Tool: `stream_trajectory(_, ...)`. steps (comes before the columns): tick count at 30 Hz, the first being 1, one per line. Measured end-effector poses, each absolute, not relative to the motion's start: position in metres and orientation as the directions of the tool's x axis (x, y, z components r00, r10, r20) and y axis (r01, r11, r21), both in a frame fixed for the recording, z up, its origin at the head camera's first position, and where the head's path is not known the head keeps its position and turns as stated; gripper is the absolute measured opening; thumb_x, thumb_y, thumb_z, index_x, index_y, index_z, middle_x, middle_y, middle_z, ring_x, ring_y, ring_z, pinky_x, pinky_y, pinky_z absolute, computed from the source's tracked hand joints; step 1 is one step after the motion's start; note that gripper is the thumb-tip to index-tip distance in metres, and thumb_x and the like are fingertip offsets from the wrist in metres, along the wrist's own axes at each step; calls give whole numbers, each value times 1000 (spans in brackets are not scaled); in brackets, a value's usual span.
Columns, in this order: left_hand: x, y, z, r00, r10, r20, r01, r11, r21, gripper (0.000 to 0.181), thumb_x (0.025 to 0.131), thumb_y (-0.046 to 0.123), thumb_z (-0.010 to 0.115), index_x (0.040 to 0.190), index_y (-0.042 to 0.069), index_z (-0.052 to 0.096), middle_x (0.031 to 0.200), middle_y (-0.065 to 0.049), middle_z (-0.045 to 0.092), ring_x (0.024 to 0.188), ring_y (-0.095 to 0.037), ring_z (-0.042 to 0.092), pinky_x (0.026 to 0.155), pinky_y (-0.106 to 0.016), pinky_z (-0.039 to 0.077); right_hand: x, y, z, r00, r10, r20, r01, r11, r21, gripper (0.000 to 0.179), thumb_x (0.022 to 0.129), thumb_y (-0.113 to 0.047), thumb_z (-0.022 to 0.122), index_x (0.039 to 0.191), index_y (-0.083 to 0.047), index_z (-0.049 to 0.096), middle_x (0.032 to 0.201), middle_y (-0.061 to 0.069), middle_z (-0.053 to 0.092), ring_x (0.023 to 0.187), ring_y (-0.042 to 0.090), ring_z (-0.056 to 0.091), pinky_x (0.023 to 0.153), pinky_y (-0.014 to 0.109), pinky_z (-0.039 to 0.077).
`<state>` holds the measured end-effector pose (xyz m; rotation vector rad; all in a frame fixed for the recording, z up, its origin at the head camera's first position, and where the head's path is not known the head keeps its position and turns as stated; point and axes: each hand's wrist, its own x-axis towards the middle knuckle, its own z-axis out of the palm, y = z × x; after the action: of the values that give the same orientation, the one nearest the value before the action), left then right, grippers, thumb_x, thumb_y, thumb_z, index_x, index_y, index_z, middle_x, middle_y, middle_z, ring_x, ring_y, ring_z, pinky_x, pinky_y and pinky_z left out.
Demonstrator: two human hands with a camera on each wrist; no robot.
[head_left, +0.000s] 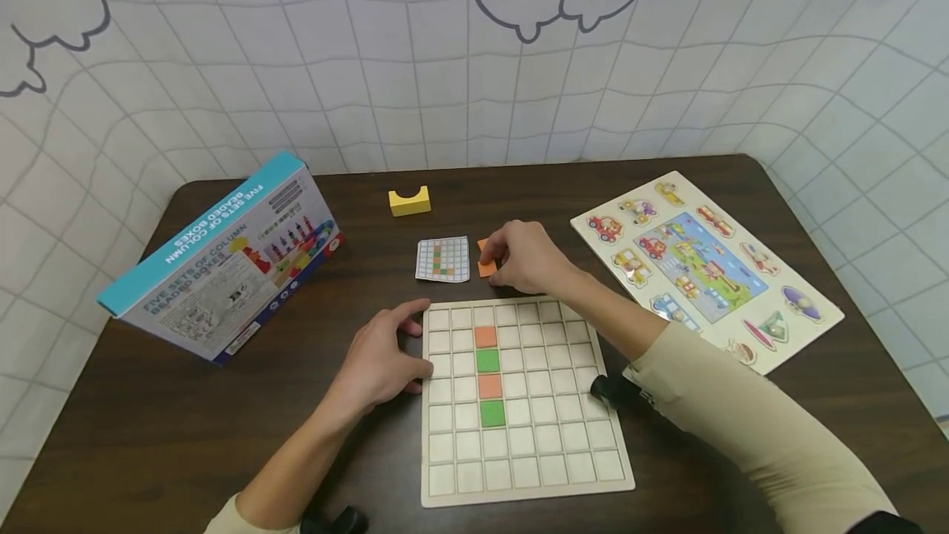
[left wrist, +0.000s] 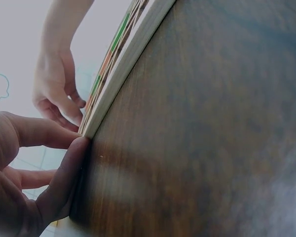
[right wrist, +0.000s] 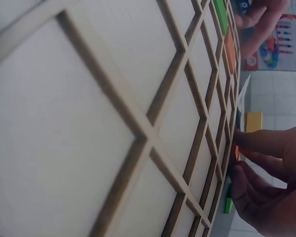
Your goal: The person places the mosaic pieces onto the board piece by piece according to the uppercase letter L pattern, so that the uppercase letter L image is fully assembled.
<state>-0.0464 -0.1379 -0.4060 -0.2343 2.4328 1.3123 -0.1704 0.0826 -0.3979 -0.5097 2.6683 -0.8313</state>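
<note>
The fingers of your left hand (head_left: pixel 378 354) rest loosely spread against the grid board's (head_left: pixel 549 439) left edge. Just beyond its far edge, your nearer right hand (head_left: pixel 530 258) pinches an orange tile (head_left: pixel 486 269), lying at its fingertips, leftward; its long axis is unclear. Left of the board, a box (head_left: pixel 237 270) reads "FIVE SETS OF COLUMN BEADED BOXES". Farthest beyond stands a yellow block (head_left: pixel 410 204).

blue-topped box (head_left: pixel 230 258) at left, fine print hard to read; yellow notched block (head_left: pixel 410 204); picture board (head_left: pixel 806 330) right
</note>
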Motion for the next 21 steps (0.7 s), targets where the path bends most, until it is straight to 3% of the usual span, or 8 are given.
stream_trajectory(9, -45, -138, -407, -921, 31, -387, -308, 551, 776, 87, 75, -10, 81, 152, 19, 53, 120, -15, 53, 58, -23, 62, 51, -33, 62, -171, 82, -398, -884, -448, -137, -288, 751, -594, 17, 81, -4, 85, 96, -9, 80, 100, 4, 76, 82, 18, 65, 74, 30, 57)
stream_trajectory(21, -46, -138, -407, -925, 38, -378, -294, 558, 776, 87, 74, -11, 81, 152, 18, 54, 119, -15, 53, 59, -23, 62, 51, -32, 62, -169, 82, -396, -877, -450, -168, -273, 756, -595, 24, 81, -5, 85, 105, -9, 80, 95, 3, 75, 89, 19, 65, 78, 31, 57)
